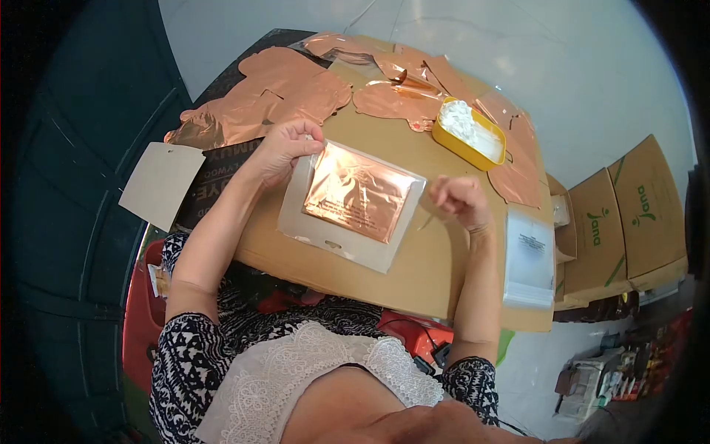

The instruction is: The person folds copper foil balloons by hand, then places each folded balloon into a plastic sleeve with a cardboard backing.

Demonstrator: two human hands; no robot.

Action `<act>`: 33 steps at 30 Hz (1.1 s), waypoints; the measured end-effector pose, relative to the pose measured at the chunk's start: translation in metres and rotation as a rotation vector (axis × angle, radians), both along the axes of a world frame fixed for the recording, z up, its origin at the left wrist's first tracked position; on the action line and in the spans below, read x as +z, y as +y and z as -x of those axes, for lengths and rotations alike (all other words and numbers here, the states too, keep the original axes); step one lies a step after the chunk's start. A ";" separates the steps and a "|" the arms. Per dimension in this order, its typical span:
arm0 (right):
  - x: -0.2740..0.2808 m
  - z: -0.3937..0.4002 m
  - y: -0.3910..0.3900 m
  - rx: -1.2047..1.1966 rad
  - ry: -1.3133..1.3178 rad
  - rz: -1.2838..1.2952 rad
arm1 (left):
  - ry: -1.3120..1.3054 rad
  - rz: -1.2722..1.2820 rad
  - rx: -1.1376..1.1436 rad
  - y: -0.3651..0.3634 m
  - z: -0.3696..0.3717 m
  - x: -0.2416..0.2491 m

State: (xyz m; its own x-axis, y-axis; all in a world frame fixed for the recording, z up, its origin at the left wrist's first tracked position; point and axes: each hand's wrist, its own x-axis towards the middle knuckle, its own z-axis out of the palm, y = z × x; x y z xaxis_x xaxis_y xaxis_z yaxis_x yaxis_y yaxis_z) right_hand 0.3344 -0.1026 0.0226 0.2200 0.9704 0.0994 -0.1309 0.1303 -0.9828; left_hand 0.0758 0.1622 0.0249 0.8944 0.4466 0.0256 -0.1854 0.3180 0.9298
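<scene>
A clear plastic sleeve [294, 214] with a grey-white card and a folded copper-coloured foil sheet [359, 194] in it lies tilted over the cardboard-topped table. My left hand [290, 152] pinches the sleeve's upper left corner between thumb and fingers. To the right of the sleeve, apart from it, my right hand [460, 200] is raised with its fingers curled together; a thin pale strip, blurred, shows just below them, and whether the fingers hold it is unclear. The card has a small slot near its lower edge.
Copper foil pieces [277, 92] lie along the table's back. A yellow container [473, 157] with white material stands at the back right. Clear plastic bags [529, 255] lie at the right edge, a grey card [161, 185] at the left. Cardboard boxes [651, 214] stand beyond the right side.
</scene>
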 end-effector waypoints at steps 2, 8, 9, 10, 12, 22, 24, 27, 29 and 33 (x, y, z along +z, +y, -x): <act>0.001 -0.005 0.001 -0.165 -0.082 0.068 | -0.009 0.008 0.013 0.004 0.003 0.002; 0.014 0.024 0.016 -0.239 -0.119 0.286 | 0.007 -0.021 -0.014 -0.005 -0.003 0.011; 0.008 0.027 0.017 -0.212 -0.156 0.287 | 0.018 -0.039 -0.023 -0.008 -0.005 0.014; 0.004 0.029 0.019 -0.184 -0.193 0.287 | 0.028 -0.057 -0.032 -0.011 -0.007 0.017; 0.006 0.034 0.019 -0.139 -0.125 0.337 | 0.046 -0.080 -0.050 -0.013 -0.013 0.020; 0.012 0.031 0.015 -0.059 -0.149 0.345 | -0.017 -0.025 -0.153 0.002 -0.011 0.023; 0.013 0.033 0.014 -0.054 -0.154 0.318 | -0.028 -0.011 -0.167 0.001 -0.009 0.023; 0.015 0.036 0.015 -0.044 -0.155 0.282 | -0.037 -0.018 -0.172 0.000 -0.007 0.023; 0.018 0.035 0.013 -0.041 -0.176 0.304 | -0.035 -0.042 -0.167 -0.001 -0.005 0.024; 0.025 0.035 0.005 -0.017 -0.225 0.319 | -0.055 -0.061 -0.190 -0.003 -0.006 0.028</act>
